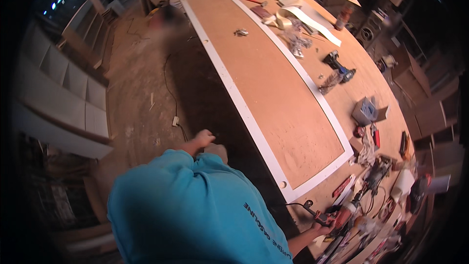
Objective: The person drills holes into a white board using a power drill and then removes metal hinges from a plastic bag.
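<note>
My right hand [326, 226] reaches to the near corner of the workbench [364, 80] and closes around a red and black power tool [342, 215] with a black cable. My left hand [203, 139] sticks out of a teal sleeve with fingers curled and nothing visible in it. It hangs beside the bench's dark near side, over the floor. A long brown panel with a white frame [233, 93] lies flat on the bench, its near corner just left of the power tool.
A cordless drill [339, 66], a grey-blue box [365, 111], a white strip [315, 23], a small metal fitting [241, 32] and several hand tools lie on the bench. A cable with a plug [175, 121] crosses the dusty floor. White cabinets [63, 83] stand left.
</note>
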A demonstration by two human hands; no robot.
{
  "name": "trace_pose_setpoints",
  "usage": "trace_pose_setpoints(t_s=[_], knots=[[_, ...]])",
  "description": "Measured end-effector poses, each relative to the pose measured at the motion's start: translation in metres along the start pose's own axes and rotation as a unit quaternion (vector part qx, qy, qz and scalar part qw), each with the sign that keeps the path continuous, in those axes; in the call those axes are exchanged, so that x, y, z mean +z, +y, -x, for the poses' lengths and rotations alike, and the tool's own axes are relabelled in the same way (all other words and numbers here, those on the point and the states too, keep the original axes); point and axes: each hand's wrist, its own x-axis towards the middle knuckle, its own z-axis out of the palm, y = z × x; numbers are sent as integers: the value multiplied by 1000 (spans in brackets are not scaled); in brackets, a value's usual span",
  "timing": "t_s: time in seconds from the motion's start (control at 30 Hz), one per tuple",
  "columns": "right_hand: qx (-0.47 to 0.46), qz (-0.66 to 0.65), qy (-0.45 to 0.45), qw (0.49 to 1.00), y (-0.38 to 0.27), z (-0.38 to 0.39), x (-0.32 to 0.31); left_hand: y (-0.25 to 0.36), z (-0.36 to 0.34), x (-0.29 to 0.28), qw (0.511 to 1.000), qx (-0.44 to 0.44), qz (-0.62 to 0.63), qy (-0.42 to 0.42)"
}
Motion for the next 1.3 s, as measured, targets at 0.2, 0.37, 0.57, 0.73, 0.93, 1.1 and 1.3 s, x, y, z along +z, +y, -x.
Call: trace_pose_setpoints(t_s=[0.2, 0.37, 0.57, 0.73, 0.93, 1.1, 1.3], knots=[[-16, 74, 7, 997, 20, -20, 23, -99, 17, -60, 989, -134, -55, -3], [-139, 285, 121, 941, 48, -29, 58, -104, -11, -58, 990, -123, 69, -18], [-410, 677, 353, 498, 125, -35, 135, -124, -121, -111, 998, 29, 47, 3], [-364, 781, 173, 478, 308, -36, 228, -123, -215, -203, 996, -12, -20, -85], [-122, 664, -322, 663, 630, -34, 456, -84, -287, -282, 980, 14, 197, -17], [-233, 713, -403, 525, 793, -53, 604, -100, -321, -310, 956, -38, 284, -55], [-168, 706, -542, 425, 882, -132, 655, -175, -285, -366, 954, -88, 280, -58]])
